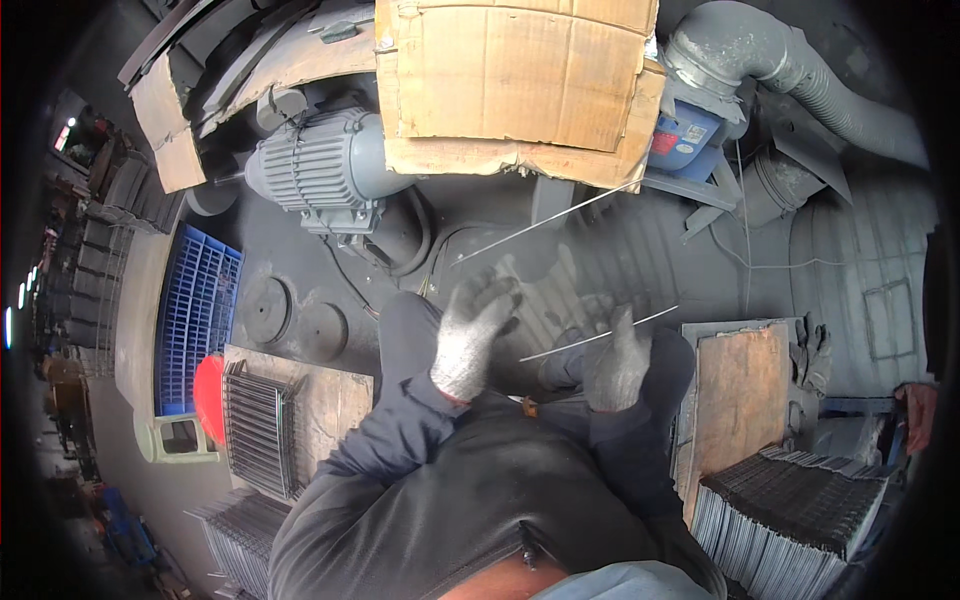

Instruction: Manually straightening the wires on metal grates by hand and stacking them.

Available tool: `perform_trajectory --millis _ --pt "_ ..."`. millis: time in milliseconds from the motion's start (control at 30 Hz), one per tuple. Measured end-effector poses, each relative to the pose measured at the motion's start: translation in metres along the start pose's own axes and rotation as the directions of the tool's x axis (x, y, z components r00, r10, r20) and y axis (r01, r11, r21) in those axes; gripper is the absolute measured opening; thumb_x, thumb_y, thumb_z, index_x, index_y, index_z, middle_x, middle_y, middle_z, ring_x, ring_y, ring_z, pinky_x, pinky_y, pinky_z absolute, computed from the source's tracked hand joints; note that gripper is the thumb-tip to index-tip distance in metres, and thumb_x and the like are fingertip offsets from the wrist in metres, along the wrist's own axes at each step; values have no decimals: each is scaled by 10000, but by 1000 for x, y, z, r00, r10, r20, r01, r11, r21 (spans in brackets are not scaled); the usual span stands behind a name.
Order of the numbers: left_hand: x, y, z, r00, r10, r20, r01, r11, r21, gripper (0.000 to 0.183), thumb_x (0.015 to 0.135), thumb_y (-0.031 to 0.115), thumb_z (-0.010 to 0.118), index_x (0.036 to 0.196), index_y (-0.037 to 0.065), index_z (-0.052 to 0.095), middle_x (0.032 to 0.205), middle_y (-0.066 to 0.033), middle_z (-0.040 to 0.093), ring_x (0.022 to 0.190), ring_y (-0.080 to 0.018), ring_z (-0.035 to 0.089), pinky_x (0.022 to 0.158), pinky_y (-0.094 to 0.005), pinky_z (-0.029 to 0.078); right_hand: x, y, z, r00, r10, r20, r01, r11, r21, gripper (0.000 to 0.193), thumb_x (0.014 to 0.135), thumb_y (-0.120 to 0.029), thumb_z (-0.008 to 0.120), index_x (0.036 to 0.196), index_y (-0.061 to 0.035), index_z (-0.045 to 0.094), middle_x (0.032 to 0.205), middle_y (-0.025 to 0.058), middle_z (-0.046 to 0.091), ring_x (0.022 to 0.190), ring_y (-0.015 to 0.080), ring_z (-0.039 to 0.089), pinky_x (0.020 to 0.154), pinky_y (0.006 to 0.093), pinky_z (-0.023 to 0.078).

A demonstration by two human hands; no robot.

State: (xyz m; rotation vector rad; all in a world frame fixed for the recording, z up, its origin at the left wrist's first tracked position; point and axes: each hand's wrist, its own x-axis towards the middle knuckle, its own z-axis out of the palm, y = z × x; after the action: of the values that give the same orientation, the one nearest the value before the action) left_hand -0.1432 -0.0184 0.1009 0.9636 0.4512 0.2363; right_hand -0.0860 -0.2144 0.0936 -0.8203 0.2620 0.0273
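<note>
Between my two gloved hands is what looks like a flat wire rack, smeared by motion. Only two thin pale rods show sharply, a near rod (pixel 560 347) and a far rod (pixel 550 222), with faint streaks between them. My left hand (pixel 470 335) is at the left side, its fingers curled inward over where the rack's edge runs. My right hand (pixel 618 365) is closed on the near rod, thumb up. Its other fingertips are blurred. Both grey gloves are held above my knees.
Wire racks (pixel 262 430) stand on a board at left; a tall stack of wire panels (pixel 790 510) is at lower right. Ahead are a grey electric motor (pixel 315 165), cardboard (pixel 515 75) and a duct (pixel 820 90). A blue crate (pixel 200 300) and red round object (pixel 209 398) lie left.
</note>
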Motion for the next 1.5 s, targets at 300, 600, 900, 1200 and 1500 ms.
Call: perform_trajectory --millis 300,600,900,1200,1500 --pt "33 -15 -2 992 -126 16 120 973 198 279 1011 205 739 1168 -8 650 920 -63 712 669 -120 646 576 -287 513 58 -55 -46 920 180 349 182 593 -785 605 1003 -153 686 1551 35 513 1430 164 649 1333 257 598 1147 399 464" --pt "110 -20 15 977 -168 134 102 911 400 333 998 205 763 1205 -19 631 945 -81 719 766 -131 670 647 -308 560 97 -43 -27 967 246 68 -128 696 -706 368 972 -90 702 1329 -3 700 1147 86 772 939 171 724 815 319 583" --pt "116 21 -42 937 -316 -147 349 854 387 299 1002 208 776 1125 -46 679 828 -71 720 593 -141 660 522 -275 531 101 44 -8 961 276 -19 -196 628 -753 330 979 -78 747 1296 -9 686 1102 91 745 1007 212 714 908 352 569" --pt "120 -18 3 938 -325 122 230 846 481 254 999 227 770 1113 4 730 907 -52 755 726 -98 662 627 -292 528 104 -15 -28 993 119 22 -79 775 -627 277 1019 -92 690 1282 -3 690 926 48 694 817 205 671 733 344 546" --pt "123 9 -50 924 -371 -92 376 839 393 245 991 233 786 1005 -4 723 785 -53 707 541 -111 604 509 -265 479 104 49 -14 974 223 47 -126 698 -705 289 989 -109 735 1236 34 686 1151 96 719 1069 184 664 958 359 535"
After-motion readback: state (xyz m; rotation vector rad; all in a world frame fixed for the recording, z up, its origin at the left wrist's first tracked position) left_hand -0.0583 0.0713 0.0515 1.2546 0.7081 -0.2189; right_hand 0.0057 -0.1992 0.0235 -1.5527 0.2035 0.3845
